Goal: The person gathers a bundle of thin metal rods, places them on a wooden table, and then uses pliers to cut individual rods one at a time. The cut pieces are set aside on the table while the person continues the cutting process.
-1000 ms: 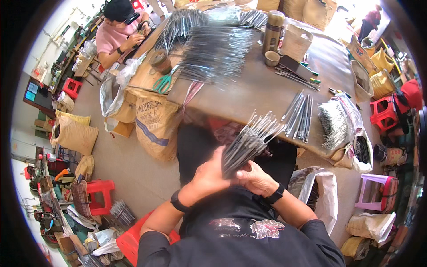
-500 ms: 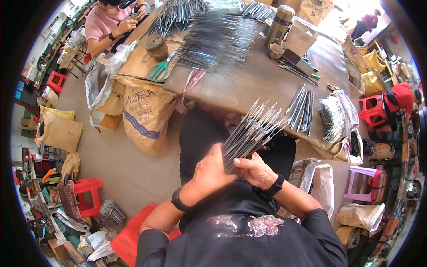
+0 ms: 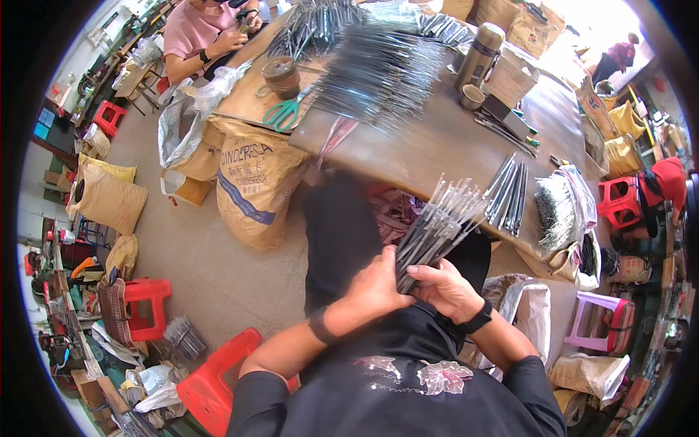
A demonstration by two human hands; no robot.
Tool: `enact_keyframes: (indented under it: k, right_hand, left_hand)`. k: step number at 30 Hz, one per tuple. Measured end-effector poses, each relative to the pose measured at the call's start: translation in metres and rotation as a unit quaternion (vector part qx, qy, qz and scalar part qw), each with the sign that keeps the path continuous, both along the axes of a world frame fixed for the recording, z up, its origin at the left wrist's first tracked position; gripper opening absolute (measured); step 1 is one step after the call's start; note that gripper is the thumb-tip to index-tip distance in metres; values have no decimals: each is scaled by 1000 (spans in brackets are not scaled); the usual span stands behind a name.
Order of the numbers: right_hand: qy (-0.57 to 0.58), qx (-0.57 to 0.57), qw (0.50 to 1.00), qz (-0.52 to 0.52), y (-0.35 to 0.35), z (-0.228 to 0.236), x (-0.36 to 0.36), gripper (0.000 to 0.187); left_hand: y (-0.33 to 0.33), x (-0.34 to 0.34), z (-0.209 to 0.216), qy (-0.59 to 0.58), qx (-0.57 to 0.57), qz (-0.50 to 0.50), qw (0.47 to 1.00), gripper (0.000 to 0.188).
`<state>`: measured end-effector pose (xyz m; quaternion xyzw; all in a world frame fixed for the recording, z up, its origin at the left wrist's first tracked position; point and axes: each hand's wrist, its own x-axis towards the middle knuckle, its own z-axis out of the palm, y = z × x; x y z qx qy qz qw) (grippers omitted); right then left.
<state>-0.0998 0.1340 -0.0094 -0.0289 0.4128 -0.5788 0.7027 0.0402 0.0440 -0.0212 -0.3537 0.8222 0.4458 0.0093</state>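
Over my lap, both hands are closed around a thick bundle of thin dark metal rods point(image 3: 431, 237). Their pale, narrow tips fan out away from me, toward the table edge. My left hand point(image 3: 377, 284) wraps the lower left side of the bundle. Opposite it, my right hand point(image 3: 445, 290) grips from the right, its thumb lying across the rods. The lower ends are hidden by my hands. Just beyond, a smaller row of similar rods point(image 3: 507, 195) lies on the table point(image 3: 378, 156) near its front edge.
A large spread of rods point(image 3: 378, 76) covers the table's far left part. Teal scissors point(image 3: 281, 114) lie by a brown pot point(image 3: 281, 76). A thermos point(image 3: 480, 57) and a cup point(image 3: 471, 96) stand farther back. At right sits a pale-tipped bundle point(image 3: 557, 207). A co-worker point(image 3: 207, 36) works far left.
The view has shifted, so the table and surroundings appear moved. Both hands still grip the rod bundle, which now stands slightly more upright. The co-worker stays at the far left.
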Motion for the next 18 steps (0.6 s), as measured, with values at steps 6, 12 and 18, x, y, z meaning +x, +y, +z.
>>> enact_keyframes:
  k: [6, 12, 18]
  right_hand:
    - [19, 31, 999, -24, 7, 13, -3, 34]
    - [-1, 10, 999, -38, -5, 18, 10, 40]
    - [26, -28, 999, -21, -32, 24, 27, 41]
  left_hand:
    - [-2, -3, -18, 71, 46, -33, 996, 96]
    - [-20, 10, -12, 137, 157, -21, 978, 82]
    - [-35, 26, -2, 142, 77, 43, 986, 79]
